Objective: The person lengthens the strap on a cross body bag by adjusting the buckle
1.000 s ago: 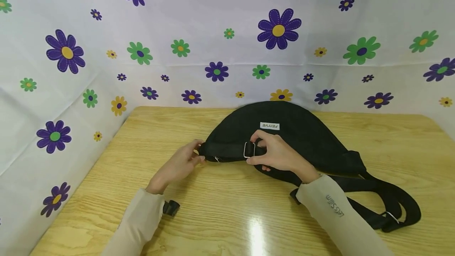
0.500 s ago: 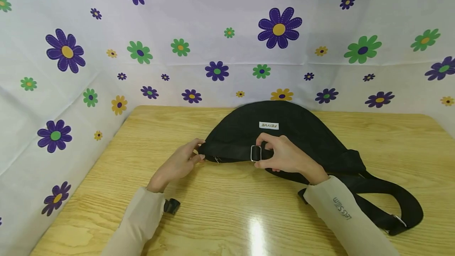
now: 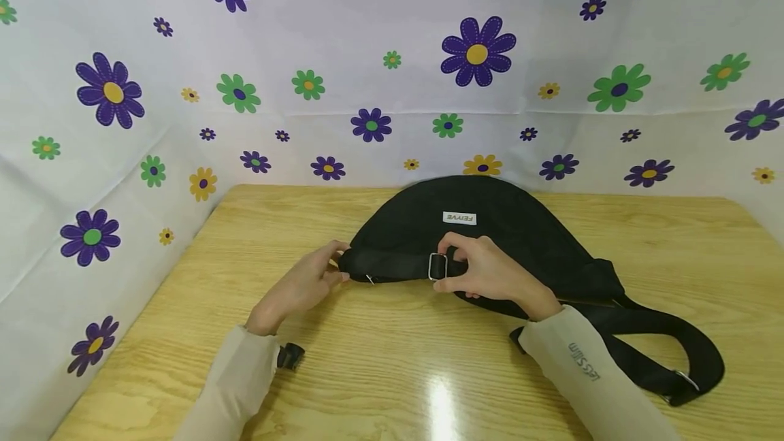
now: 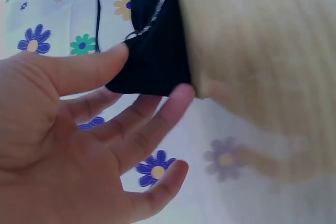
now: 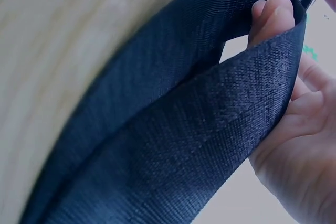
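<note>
Strap (image 3: pixel 392 267) runs parallel to the bench's (image 3: pixel 367 373) far edge

Head: the black bag (image 3: pixel 496 206) lies by that edge. The right hand (image 3: pixel 493 276), nearer the metal slider (image 3: pixel 431 267), pinches the strap there; the left hand (image 3: pixel 300 291) pinches the bag's end, towards the bench's left edge.

Left wrist: thumb against the bag's end, other fingers loosely spread.

Right wrist: fingertips through the strap's loop.

Table (image 3: pixel 367 366) glare; wrist views perhaps blurred.
</note>
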### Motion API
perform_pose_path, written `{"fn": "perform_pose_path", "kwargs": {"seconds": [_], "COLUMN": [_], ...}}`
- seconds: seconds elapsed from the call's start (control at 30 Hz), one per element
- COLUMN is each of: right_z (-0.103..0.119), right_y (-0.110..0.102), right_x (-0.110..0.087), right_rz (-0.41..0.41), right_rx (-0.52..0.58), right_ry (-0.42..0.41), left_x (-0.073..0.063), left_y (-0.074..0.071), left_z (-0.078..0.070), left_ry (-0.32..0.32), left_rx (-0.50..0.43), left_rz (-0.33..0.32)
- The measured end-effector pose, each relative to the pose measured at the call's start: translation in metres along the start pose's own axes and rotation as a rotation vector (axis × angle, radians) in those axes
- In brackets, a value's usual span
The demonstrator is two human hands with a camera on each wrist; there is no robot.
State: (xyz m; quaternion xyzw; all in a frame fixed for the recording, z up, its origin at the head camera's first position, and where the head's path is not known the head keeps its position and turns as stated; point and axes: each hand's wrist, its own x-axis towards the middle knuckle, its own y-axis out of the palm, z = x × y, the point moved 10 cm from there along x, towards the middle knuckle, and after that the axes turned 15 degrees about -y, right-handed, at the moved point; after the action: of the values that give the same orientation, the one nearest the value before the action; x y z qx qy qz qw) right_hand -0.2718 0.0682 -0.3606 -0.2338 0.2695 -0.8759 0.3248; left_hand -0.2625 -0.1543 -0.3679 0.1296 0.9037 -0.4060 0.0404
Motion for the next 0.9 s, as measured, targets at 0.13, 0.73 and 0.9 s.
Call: {"fn": "perform_pose_path", "kwargs": {"seconds": [0.13, 0.73, 0.9], "right_z": [-0.001, 0.001, 0.002], "right_y": [-0.002, -0.002, -0.004], "right_x": [-0.001, 0.001, 0.0], "right_rz": [-0.014, -0.028, -0.034], "right_rx": [0.004, 0.05, 0.05], "right_ry": [0.013, 0.014, 0.003], "left_x": [-0.005, 0.017, 0.024], "left_y": [-0.004, 0.045, 0.054], "left_z": [-0.005, -0.097, -0.1], "left_ry": [-0.039, 0.206, 0.182], "left_rx": [0.07, 0.071, 0.057], "left_rz": [-0.035, 0.093, 0.1]}}
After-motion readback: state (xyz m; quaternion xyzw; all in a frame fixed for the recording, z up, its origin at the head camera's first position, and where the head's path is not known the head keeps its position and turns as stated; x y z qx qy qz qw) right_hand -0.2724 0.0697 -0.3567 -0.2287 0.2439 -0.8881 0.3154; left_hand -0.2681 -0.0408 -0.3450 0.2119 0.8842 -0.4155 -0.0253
